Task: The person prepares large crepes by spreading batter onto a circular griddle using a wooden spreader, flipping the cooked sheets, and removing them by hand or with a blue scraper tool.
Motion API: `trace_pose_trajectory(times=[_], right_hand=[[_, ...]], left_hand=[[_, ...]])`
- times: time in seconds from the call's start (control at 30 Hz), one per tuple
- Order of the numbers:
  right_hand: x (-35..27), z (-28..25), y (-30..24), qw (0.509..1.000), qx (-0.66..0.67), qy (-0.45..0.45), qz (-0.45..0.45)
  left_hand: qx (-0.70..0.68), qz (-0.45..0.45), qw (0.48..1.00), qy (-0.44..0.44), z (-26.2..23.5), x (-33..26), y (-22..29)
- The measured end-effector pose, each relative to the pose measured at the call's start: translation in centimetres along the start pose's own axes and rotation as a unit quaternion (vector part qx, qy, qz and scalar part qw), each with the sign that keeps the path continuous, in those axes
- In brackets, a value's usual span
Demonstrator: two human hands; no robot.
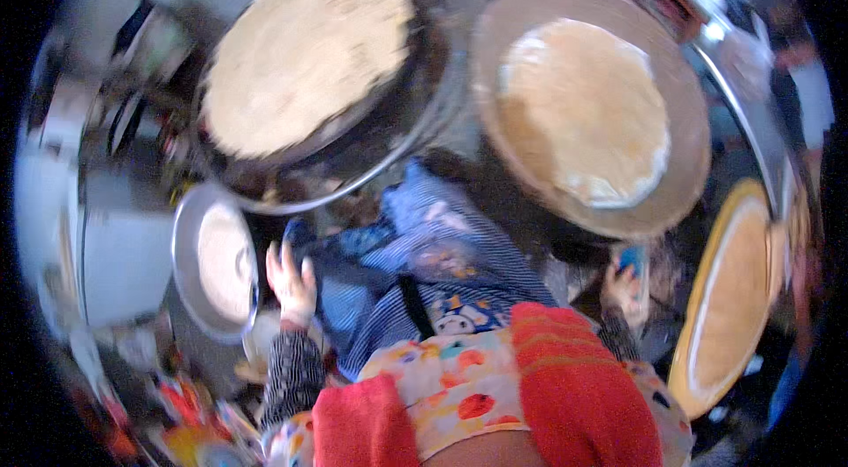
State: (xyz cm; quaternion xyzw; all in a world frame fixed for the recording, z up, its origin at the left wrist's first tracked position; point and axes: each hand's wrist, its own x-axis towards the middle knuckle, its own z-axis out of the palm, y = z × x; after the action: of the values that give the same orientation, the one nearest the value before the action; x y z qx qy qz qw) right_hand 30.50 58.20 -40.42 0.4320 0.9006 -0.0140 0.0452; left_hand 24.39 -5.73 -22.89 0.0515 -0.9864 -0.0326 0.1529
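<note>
Gripping a small blue object (632, 260) at the right of the frame, the person's right hand (624, 288) has its fingers curled around it, though blur hides what the object is. Lower left of centre, the left hand (291, 280) is raised with fingers spread and nothing in its grip, close to the rim of a small steel plate (188, 242) that carries a pale flatbread (224, 260). Between the two hands lies a bundle of blue striped cloth (433, 264), and red cloth (574, 387) fills the lower middle of the frame. Above, in the upper left, a large dark griddle (389, 144) holds a wide, pale, rough-surfaced flatbread (305, 56). Upper right, a round brown board (685, 136) bears a smoother tan flatbread (587, 109). At the far right edge, another flat round (729, 295) sits on a yellow-rimmed plate (698, 299). Motion blur softens the whole scene.
</note>
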Motion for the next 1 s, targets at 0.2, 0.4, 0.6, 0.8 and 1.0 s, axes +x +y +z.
trace_pose_trajectory(times=[0.2, 0.4, 0.6, 0.8, 1.0], right_hand=[[-2.0, -3.0, -3.5, 0.929, 0.226, -0.028, -0.290], [-4.9, -18.0, -35.3, 0.605, 0.624, -0.434, -0.238], [0.2, -23.0, -58.3, 0.758, 0.528, -0.331, -0.190], [8.2, -19.3, -66.6, 0.843, 0.401, -0.266, -0.242], [0.8, -23.5, -65.8, 0.749, 0.542, -0.378, -0.057]], left_hand=[[-0.002, -0.015, 0.995, 0.095, -0.6, 7.9, -4.7], [0.015, 0.088, 0.993, -0.082, 3.2, 11.0, -4.4], [0.054, 0.055, 0.989, -0.127, 4.4, 13.3, 1.1], [-0.020, 0.007, 0.994, -0.104, 5.5, 13.4, 8.0], [-0.038, -0.013, 0.993, -0.112, 5.7, 13.1, 9.3]])
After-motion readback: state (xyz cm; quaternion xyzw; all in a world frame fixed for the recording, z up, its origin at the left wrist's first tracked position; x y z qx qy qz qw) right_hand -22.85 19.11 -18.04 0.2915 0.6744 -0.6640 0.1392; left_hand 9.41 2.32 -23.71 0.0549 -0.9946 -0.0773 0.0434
